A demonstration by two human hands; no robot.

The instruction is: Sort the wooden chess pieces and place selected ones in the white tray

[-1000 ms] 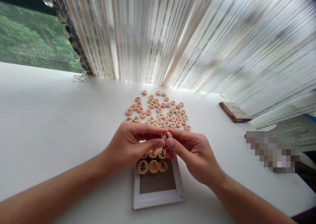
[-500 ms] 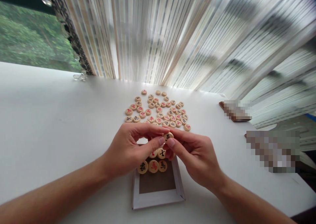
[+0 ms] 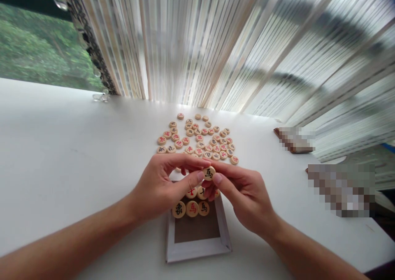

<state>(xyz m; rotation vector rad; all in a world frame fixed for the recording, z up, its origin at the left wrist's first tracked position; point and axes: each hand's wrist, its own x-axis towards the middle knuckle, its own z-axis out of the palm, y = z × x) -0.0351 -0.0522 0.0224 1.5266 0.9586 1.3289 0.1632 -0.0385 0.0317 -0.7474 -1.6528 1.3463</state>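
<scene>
Between the fingertips of both hands is a round wooden Chinese chess piece point(image 3: 209, 173) with a black character, its face turned up toward me. My left hand point(image 3: 173, 176) pinches it from the left and my right hand point(image 3: 239, 187) from the right. Below them lies a shallow box point(image 3: 197, 252) with a pale rim and brown bottom. Inside it are Chinese chess pieces in rows, among them a black-marked piece point(image 3: 178, 209), a red-marked piece point(image 3: 192, 209) and another black-marked one point(image 3: 203, 208). My fingers hide part of the upper row.
Many loose chess pieces point(image 3: 200, 138) are spread over the white table point(image 3: 92, 169) beyond my hands. Two blurred-out framed objects stand at the right, one with a brown edge point(image 3: 290, 147). A small clear ornament point(image 3: 101, 96) sits by the striped curtain point(image 3: 179, 45).
The held chess piece has been turned between my fingers, so its character now stands more upright and shows whole. Both hands stay in nearly the same place.
</scene>
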